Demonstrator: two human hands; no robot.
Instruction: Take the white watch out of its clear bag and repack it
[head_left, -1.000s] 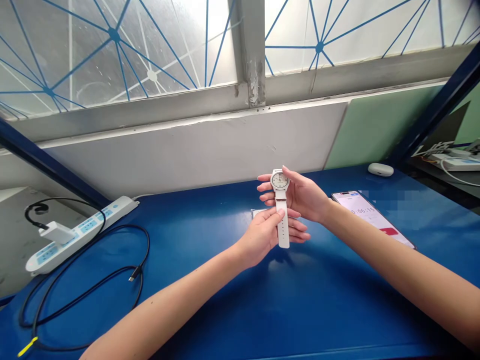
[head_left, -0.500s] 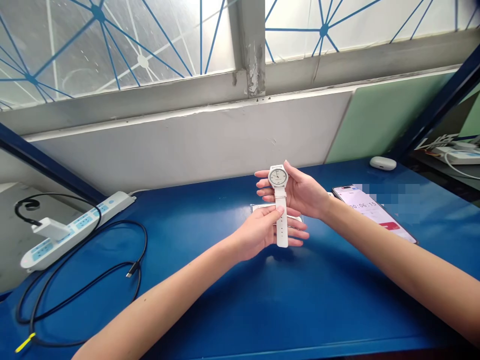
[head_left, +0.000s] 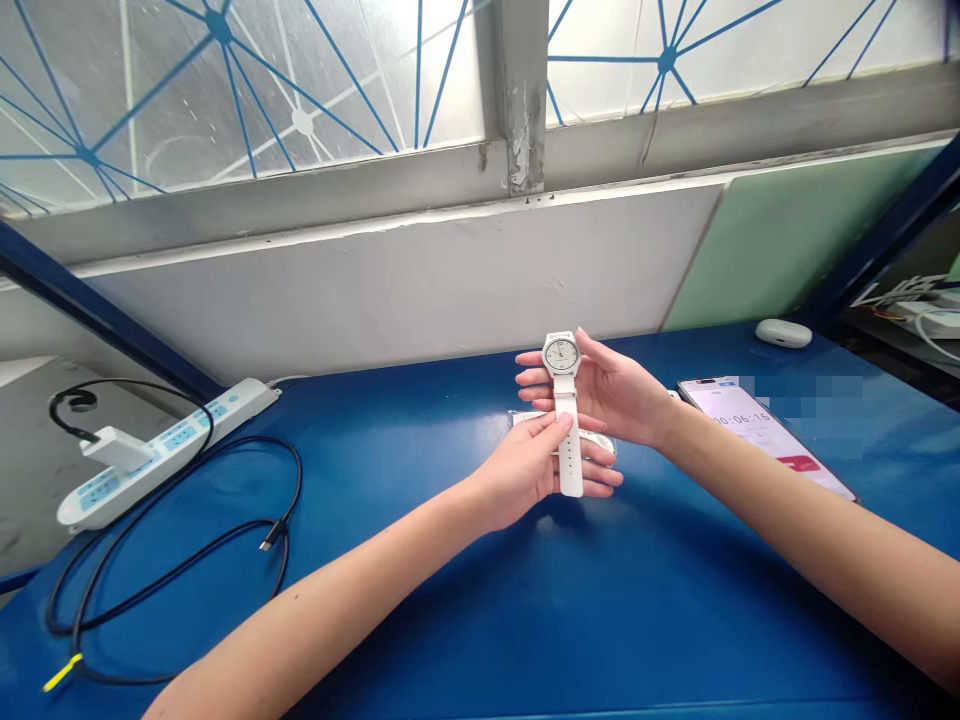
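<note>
A white wristwatch (head_left: 561, 355) with a round white dial and dark hands is held up over the blue table, its strap hanging down. My left hand (head_left: 525, 465) pinches the strap (head_left: 570, 470) between thumb and fingers, the other fingers spread behind it. Behind the watch head is my right hand (head_left: 611, 390), palm turned up and fingers stretched out, thumb raised beside the dial. Whether its fingers bear the watch's weight is hard to see. Partly hidden behind both hands, a white item in clear wrapping (head_left: 517, 415) lies on the table.
On the blue table (head_left: 405, 440) at left lie a white power strip (head_left: 180, 440) with a plugged-in charger (head_left: 118, 450) and a coiled black cable (head_left: 292, 450). A phone (head_left: 757, 430) showing a timer lies right, below a white rounded case (head_left: 784, 333). A wall stands behind.
The view has shifted slightly, so the scene sits a little further right. Both hands keep nearly the same pose around the watch. The phone's timer has advanced.
</note>
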